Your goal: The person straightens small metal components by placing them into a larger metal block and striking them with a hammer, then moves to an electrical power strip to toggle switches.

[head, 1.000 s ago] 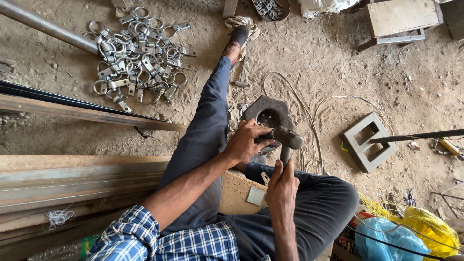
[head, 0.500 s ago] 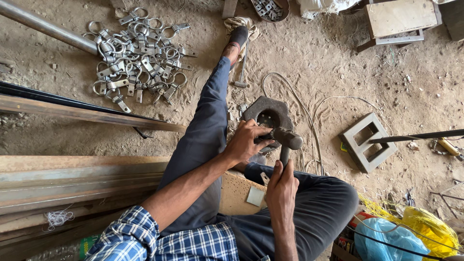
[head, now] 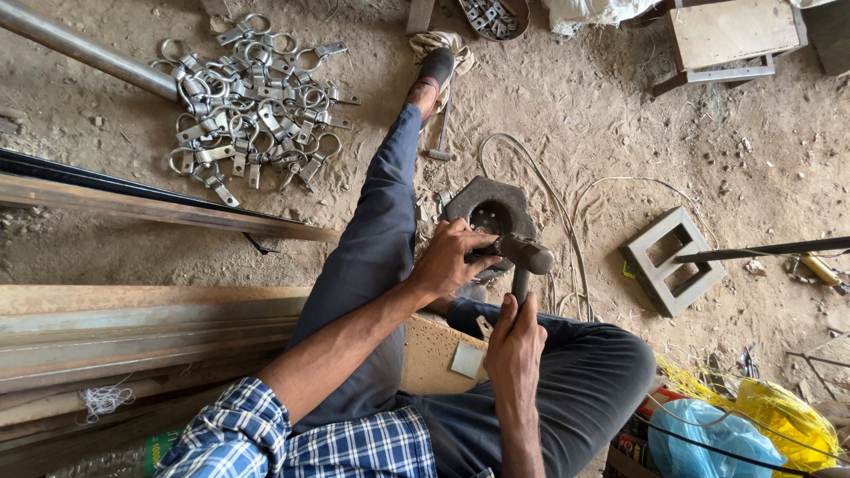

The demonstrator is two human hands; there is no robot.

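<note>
Your right hand (head: 515,341) grips a dark steel hammer (head: 522,261); your left hand (head: 452,258) pinches something unseen on the dark hexagonal iron block (head: 496,205), bare dirt beyond its far edge.

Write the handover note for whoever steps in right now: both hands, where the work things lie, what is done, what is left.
Left hand: pressed on the dark metal block on the dirt floor, fingers at its hole, seemingly pinning a small piece I cannot make out.
Right hand: gripping the handle of the hammer, head resting at the block beside the left fingers.
Done, apparently: a pile of metal ring clamps lies up left by the steel pipe.
Left: hard to judge; the tray of small metal parts at the top may be stock.
</note>
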